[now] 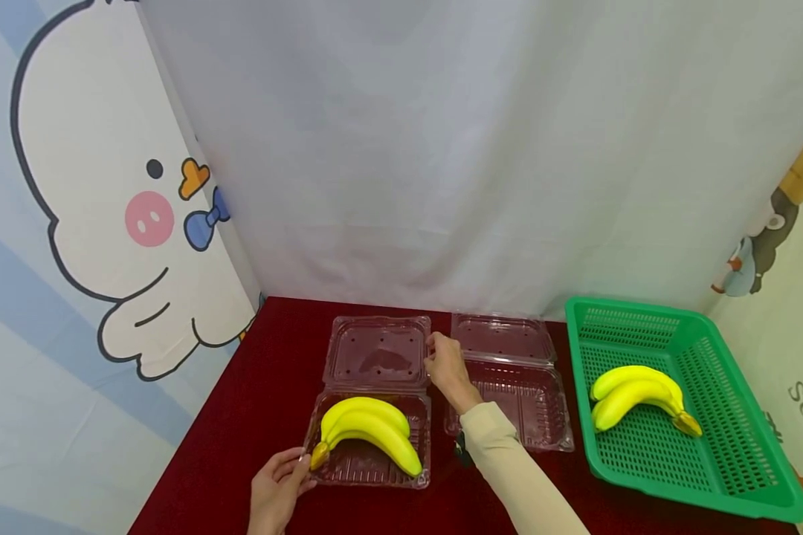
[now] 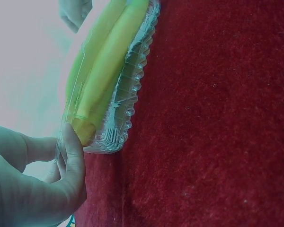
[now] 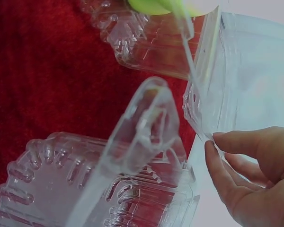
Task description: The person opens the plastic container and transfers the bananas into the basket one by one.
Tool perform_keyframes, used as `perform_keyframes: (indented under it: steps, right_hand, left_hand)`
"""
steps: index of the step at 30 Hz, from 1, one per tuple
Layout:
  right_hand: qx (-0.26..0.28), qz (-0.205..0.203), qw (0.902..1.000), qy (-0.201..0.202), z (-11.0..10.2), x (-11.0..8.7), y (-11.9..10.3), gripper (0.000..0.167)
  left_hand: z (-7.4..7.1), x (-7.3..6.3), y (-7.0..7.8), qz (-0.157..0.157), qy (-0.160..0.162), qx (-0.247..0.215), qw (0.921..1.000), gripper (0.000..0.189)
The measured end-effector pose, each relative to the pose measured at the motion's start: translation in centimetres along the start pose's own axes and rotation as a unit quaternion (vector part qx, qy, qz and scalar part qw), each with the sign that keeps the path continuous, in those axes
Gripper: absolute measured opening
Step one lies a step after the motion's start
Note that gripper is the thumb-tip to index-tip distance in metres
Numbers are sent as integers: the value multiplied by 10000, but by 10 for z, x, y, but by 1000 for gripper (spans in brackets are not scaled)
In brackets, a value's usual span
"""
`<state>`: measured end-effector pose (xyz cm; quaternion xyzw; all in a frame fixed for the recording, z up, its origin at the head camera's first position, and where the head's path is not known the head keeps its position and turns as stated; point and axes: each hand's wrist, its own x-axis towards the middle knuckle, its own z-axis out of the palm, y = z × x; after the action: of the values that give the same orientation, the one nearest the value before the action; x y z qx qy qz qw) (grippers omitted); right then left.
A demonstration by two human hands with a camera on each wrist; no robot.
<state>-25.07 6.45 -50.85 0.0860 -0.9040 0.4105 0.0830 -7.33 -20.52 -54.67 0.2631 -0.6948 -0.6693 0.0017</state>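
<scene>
A bunch of yellow bananas [image 1: 368,429] lies in the base of a clear plastic clamshell box [image 1: 348,477], its stem end toward the left. The box's lid [image 1: 377,343] is folded back, away from the base. My left hand [image 1: 277,487] pinches the rim at the base's left side, beside the stem; thumb and fingers straddle the thin edge in the left wrist view. With thumb and fingertips, my right hand [image 1: 450,370] pinches the right edge of that lid, seen close in the right wrist view.
Just right stands a second clear clamshell box [image 1: 565,416] with its lid raised behind it, under my right forearm. Farther right, a green basket [image 1: 709,475] holds another banana bunch [image 1: 639,394]. Dark red cloth [image 1: 241,401] covers the table; a white curtain [image 1: 375,148] hangs behind.
</scene>
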Motion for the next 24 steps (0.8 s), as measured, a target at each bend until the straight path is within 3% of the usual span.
perform_keyframes:
  steps: [7,13,19,24]
  right_hand:
    - [-537,-274,9982,-58,1,0,3,24]
    - [-572,-388,9970,-350,4,0,6,24]
    - [-679,-349,9955,-556,5,1,6,7]
    - [-634,-95,9943,-857,6,1,6,32]
  left_hand:
    - [1,-1,0,9,-14,-44,10000,37]
    - [1,-1,1,-50,-17,-64,10000,38]
    - [1,-2,2,-57,4,-86,9999,37]
    - [1,-1,2,-40,-20,-85,10000,37]
